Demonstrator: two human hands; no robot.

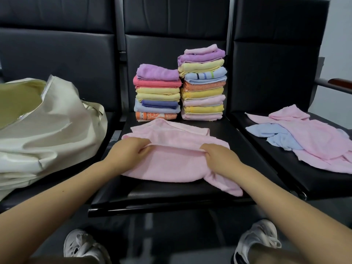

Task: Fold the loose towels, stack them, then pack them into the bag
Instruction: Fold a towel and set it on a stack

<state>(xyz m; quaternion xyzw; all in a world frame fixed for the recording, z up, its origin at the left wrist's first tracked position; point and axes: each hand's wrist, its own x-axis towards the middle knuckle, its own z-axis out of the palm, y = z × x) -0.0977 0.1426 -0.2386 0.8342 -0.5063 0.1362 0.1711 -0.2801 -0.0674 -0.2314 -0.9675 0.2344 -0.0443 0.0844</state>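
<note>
- Your left hand [131,149] and right hand [219,155] each pinch a fold of the pink towel [171,164], lying rumpled before the stacks [158,92].
- Your fingertips are hidden under the fold.

Soft, even indoor light falls from above, with faint sheen on the black seats [171,189]. Wide-angle bending curves the edges. The shoes [83,246] at the bottom are blurred; shadows stay weak.
</note>
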